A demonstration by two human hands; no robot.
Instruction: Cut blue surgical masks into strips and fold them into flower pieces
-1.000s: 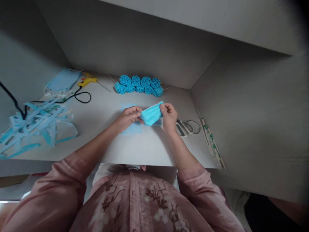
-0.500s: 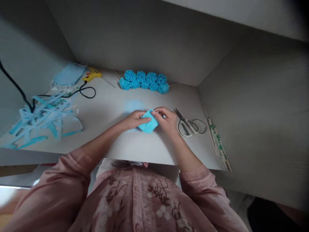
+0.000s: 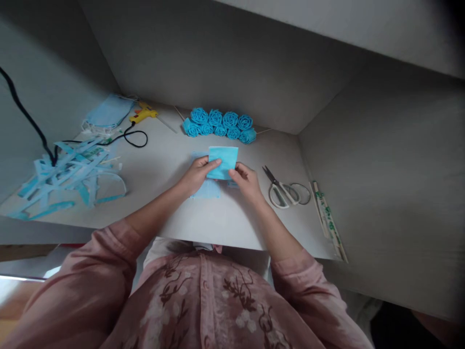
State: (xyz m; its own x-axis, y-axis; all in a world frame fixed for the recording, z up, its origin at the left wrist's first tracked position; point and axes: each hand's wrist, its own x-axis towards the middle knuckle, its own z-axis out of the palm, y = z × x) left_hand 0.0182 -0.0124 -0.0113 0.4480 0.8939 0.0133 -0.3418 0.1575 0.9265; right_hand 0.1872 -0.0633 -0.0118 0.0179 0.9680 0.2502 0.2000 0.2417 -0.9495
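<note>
A flat blue square of thin, fabric-like material (image 3: 225, 157) is held up above the table between both hands. My left hand (image 3: 199, 173) pinches its left side, with the thumb lying across the front. At the lower right corner my right hand (image 3: 247, 180) grips it between thumb and fingers. Under the hands a paler blue sheet (image 3: 206, 190) lies on the table, partly covered. Just beyond the square sits a cluster of blue rolled flowers (image 3: 220, 123), with thin sticks poking out at both ends.
Scissors with white handles (image 3: 282, 190) lie right of my hands, beside a ring-shaped roll (image 3: 303, 193). Wooden sticks in printed wrap (image 3: 330, 220) rest along the right wall. At left are blue strips (image 3: 78, 172), a yellow glue gun (image 3: 144, 114) with black cord, and face masks (image 3: 111, 110).
The blue square has turned from a corner-up tilt to nearly upright and moved slightly away from my body. My right hand has slid from its top to its lower right corner.
</note>
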